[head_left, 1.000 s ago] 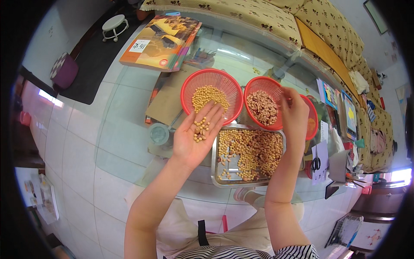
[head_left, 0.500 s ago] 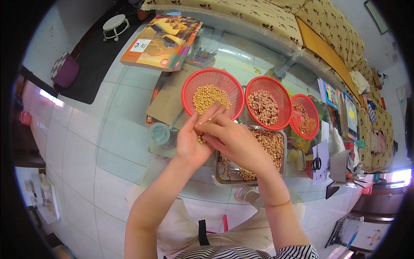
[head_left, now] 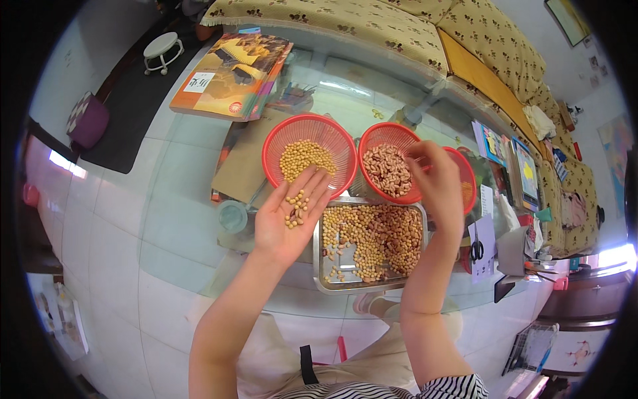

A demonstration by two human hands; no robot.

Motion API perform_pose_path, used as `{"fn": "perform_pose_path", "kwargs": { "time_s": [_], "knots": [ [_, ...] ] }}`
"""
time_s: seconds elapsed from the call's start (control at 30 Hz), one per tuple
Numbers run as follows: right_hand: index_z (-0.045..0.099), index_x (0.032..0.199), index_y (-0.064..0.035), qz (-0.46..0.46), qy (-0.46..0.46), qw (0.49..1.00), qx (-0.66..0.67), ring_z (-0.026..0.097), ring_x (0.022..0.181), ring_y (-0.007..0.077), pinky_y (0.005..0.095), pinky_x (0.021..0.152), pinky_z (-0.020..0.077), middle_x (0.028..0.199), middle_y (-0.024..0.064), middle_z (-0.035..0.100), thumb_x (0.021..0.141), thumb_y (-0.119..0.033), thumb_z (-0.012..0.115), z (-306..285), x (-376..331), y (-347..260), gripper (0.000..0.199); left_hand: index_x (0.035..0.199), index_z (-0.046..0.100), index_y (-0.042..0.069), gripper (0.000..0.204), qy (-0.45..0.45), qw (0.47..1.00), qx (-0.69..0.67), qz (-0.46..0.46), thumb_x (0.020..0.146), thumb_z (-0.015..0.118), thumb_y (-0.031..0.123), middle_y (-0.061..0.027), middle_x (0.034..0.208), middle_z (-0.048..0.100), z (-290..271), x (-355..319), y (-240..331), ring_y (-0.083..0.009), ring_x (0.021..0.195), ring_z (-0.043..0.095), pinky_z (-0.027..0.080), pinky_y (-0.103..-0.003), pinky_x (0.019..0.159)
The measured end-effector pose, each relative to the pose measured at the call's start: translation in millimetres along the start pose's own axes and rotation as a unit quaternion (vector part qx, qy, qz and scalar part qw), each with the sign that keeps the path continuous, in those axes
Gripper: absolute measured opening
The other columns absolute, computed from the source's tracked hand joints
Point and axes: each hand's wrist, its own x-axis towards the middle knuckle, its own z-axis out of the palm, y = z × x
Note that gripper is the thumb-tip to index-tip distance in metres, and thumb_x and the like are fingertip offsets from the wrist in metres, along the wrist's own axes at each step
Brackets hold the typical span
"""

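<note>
My left hand (head_left: 284, 223) is palm up with fingers stretched out, bearing several soybeans (head_left: 294, 217) and a darker, reddish piece or two. It hovers by the near rim of a red plastic basket (head_left: 269, 149) with yellow soybeans (head_left: 306, 159) in it. Bent fingers of my right hand (head_left: 435, 176) are drawn together over the right rim of a middle red basket (head_left: 367, 141), which holds pinkish, pale-streaked kernels (head_left: 387, 171). Whatever they pinch is hidden. Below lies a metal tray (head_left: 325, 282) of mixed soybeans and reddish-brown kernels. My right hand partly covers a third red basket (head_left: 467, 174).
Everything stands on a glass table (head_left: 179, 219). Thick books (head_left: 229, 73) lie at the far left, near a small glass jar (head_left: 232, 217). Black-handled scissors (head_left: 476, 250) and a pen holder (head_left: 512, 253) are at the right. A patterned sofa (head_left: 332, 23) runs along the far side.
My right hand has left my left palm and moved right to the middle basket. My left hand has opened flat, showing the soybeans, and more of the tray is visible.
</note>
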Motion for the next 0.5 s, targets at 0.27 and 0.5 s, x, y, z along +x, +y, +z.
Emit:
{"fn": "perform_pose_path", "kwargs": {
  "time_s": [0.27, 0.5],
  "knots": [
    [0.065, 0.104, -0.0016, 0.181, 0.065, 0.957, -0.218, 0.067, 0.083, 0.0329, 0.0403, 0.075, 0.0508, 0.089, 0.0152, 0.07, 0.087, -0.018, 0.066, -45, -7, 95, 0.023, 0.147, 0.026, -0.007, 0.054, 0.007, 1.0, 0.021, 0.004, 0.104, 0.031, 0.025, -0.0234, 0.153, 0.029, 0, 5, -6, -0.0313, 0.145, 0.025, 0.024, -0.043, 0.12],
    [0.064, 0.114, -0.0037, 0.12, 0.086, 0.985, -0.086, 0.068, 0.083, 0.0255, 0.0366, 0.073, 0.052, 0.092, 0.0133, 0.07, 0.09, -0.018, 0.064, -35, -2, 45, 0.027, 0.147, 0.027, -0.005, 0.052, -0.011, 1.0, -0.012, -0.013, 0.104, 0.034, 0.022, -0.0217, 0.155, 0.027, -1, 3, -3, -0.0293, 0.147, 0.022, 0.021, -0.043, 0.121]
  ]
}}
